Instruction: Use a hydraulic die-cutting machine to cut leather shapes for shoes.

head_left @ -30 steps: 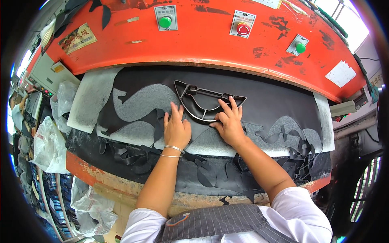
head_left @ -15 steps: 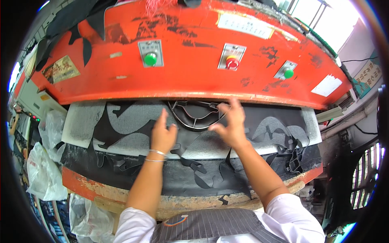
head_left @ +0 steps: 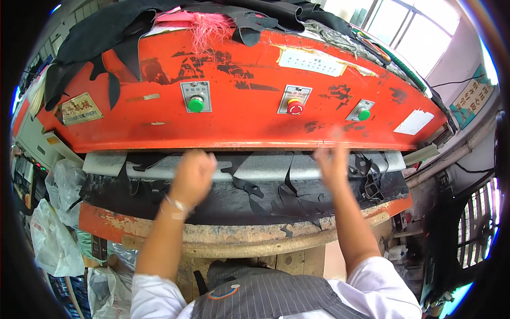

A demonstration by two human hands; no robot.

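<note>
Over the front of the cutting press's white board (head_left: 260,171), my left hand (head_left: 194,173) is raised with its fingers curled in and nothing visible in them. My right hand (head_left: 333,162) hovers farther right, fingers stretched up toward the red press beam (head_left: 244,127); motion blurs it, and it holds nothing I can see. A green button (head_left: 195,103) is above my left hand. The red stop button (head_left: 295,107) and a second green button (head_left: 364,115) are up near my right. Cut black leather scraps (head_left: 247,186) trail over the board's front. The beam hides what lies deeper underneath.
Below the board runs a dark bed (head_left: 223,210), then a worn wooden rail (head_left: 239,250). Clear plastic bags (head_left: 50,236) hang at the left. Black leather sheets (head_left: 106,34) and pink strands (head_left: 210,32) lie over the press top.
Both hands have drawn away from the curved metal cutting die and moved apart. The view has shifted, the beam covers more of the board, and the die is out of sight. My left fingers have curled.
</note>
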